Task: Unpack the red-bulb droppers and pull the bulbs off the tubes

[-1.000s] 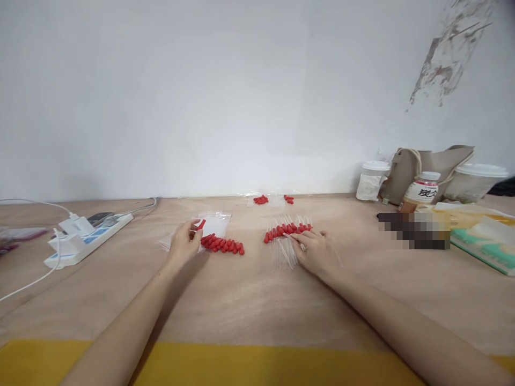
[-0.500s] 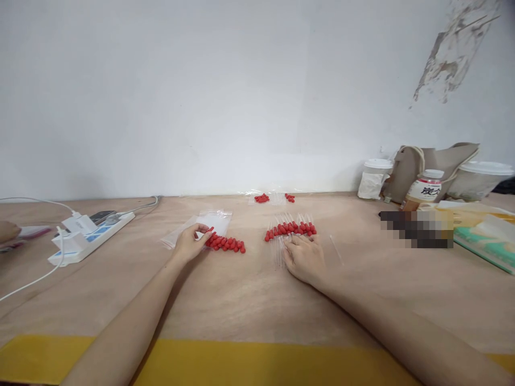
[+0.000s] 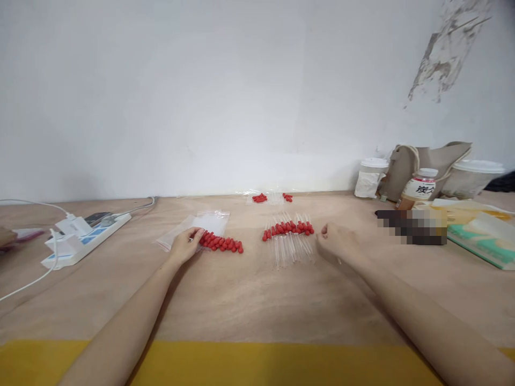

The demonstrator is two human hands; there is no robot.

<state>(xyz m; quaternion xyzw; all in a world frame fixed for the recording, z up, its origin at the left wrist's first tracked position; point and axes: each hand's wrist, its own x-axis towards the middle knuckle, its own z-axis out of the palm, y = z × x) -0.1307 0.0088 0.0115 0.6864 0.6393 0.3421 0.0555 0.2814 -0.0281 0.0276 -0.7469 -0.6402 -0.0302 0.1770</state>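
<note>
My left hand (image 3: 187, 245) is closed in a pinch at the left end of a pile of red rubber bulbs (image 3: 220, 242), with a red bulb at its fingertips. Beneath and behind that pile lies a clear zip bag (image 3: 213, 219). To the right, a row of clear dropper tubes (image 3: 287, 249) with red bulbs on them lies side by side. Just right of this row, my right hand (image 3: 336, 241) has its fingers curled over a loose thin clear tube (image 3: 339, 261); only a short end shows below the hand.
Small bags with red bulbs (image 3: 259, 198) lie by the wall. A white power strip (image 3: 86, 244) with chargers and cables sits left, near another person's hand (image 3: 7, 236). Cups, a bottle (image 3: 418, 187), a grey bag (image 3: 434, 158) and a tissue pack (image 3: 483, 238) stand right.
My right hand has moved right, off the dropper row and onto the loose tube. My left hand has shifted slightly left and down, its fingertips drawn closer to the bulb pile's end.
</note>
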